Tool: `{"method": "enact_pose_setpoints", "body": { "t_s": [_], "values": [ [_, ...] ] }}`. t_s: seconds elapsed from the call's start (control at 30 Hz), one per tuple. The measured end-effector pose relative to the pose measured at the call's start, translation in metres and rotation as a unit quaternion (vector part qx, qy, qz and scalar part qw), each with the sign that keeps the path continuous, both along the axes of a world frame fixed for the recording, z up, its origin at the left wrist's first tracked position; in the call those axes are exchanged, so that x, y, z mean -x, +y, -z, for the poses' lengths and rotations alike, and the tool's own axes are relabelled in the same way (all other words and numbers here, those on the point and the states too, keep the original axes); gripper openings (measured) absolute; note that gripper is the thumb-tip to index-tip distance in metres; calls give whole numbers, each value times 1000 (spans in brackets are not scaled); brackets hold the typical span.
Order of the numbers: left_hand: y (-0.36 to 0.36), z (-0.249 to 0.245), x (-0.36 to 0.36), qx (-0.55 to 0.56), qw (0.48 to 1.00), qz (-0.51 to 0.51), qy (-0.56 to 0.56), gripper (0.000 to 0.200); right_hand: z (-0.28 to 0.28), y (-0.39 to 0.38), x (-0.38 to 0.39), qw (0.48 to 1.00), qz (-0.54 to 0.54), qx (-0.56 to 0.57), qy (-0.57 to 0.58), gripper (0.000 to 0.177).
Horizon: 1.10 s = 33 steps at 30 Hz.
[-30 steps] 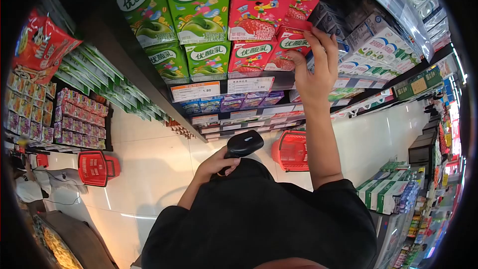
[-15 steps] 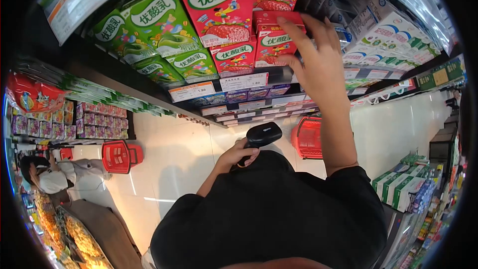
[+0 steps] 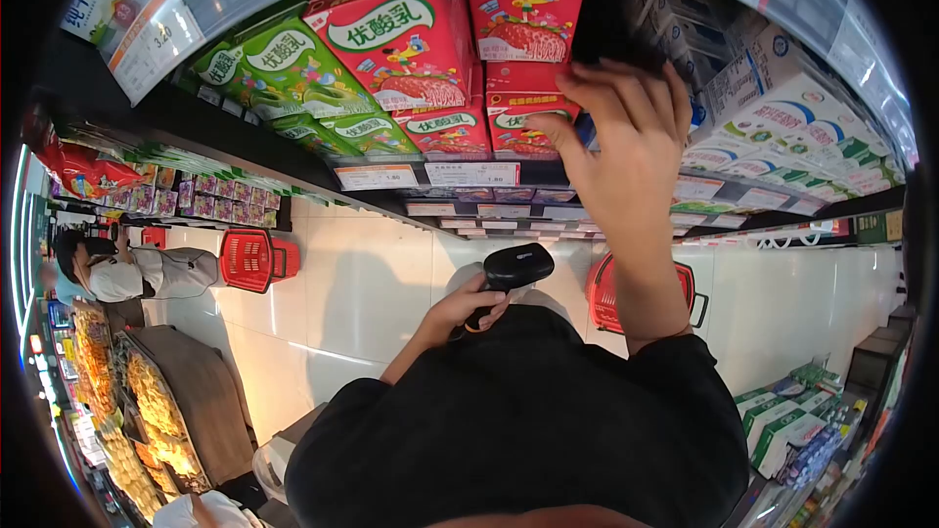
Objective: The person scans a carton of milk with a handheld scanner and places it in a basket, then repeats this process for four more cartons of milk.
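Observation:
My left hand (image 3: 460, 309) is wrapped around the handle of a black handheld barcode scanner (image 3: 518, 265), held low in front of my body. Up at the shelf, my right hand (image 3: 626, 142) reaches in with fingers spread and slightly bent. Its thumb overlaps the front of a small red drink carton (image 3: 514, 129), and the other fingertips are at the carton's upper right. Another small red carton (image 3: 445, 132) stands directly to the left. Larger red packs (image 3: 396, 39) and green packs (image 3: 293, 64) line the shelf farther left.
Price labels (image 3: 473, 174) run along the shelf edge. White boxed packs (image 3: 782, 108) fill the right side. Red shopping baskets (image 3: 256, 259) stand on the floor at left and right. A person (image 3: 147, 272) is at the far left, near a food display (image 3: 161, 411).
My view has shifted, so the shelf goods appear displaced and tilted. My right hand stays at the red carton, its fingers farther over the carton's right side. The scanner remains in my left hand.

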<state>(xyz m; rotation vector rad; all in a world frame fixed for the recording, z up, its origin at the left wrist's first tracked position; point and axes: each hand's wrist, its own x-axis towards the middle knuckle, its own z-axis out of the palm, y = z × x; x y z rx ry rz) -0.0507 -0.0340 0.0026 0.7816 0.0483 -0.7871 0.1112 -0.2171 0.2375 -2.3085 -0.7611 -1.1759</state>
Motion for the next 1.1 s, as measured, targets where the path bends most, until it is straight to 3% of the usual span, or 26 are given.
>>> {"method": "enact_pose_setpoints", "body": {
  "t_s": [0.1,0.17,0.3,0.37,0.5,0.53,0.57,0.63,0.67,0.73,0.83,1.1],
  "values": [
    [-6,-2,-4,-12,1000,6,0,39,-1,3,0,1000,-7,-23,8,27],
    [-9,-6,-9,-29,999,11,-11,22,-1,4,2,1000,3,-10,14,28],
    [-8,-5,-20,-44,998,37,-20,21,-5,-4,4,999,-35,-9,18,25],
    [-6,0,-24,-46,997,52,-42,21,-9,-13,7,993,-95,-70,2,20],
    [0,-2,-27,-15,996,53,-66,24,8,-57,39,983,-72,-165,-39,30],
    [2,-2,-27,-19,997,50,-63,28,6,-64,44,991,-61,-121,2,42],
    [5,-2,-27,-30,997,49,-61,31,1,-62,46,992,-55,-114,2,42],
    [5,-22,-34,-40,994,62,-75,28,-14,-46,44,982,-31,-85,163,49],
    [9,-16,-36,-32,993,81,-85,32,-18,-46,40,982,-28,-86,164,49],
    [12,-10,-44,-35,988,104,-107,33,-25,-46,26,987,-10,34,157,68],
    [6,-22,-43,-39,986,104,-127,38,-23,-48,8,984,-49,133,111,61],
    [4,-21,-37,-17,984,95,-149,38,-29,-55,22,980,-44,127,143,49]
  ]
}}
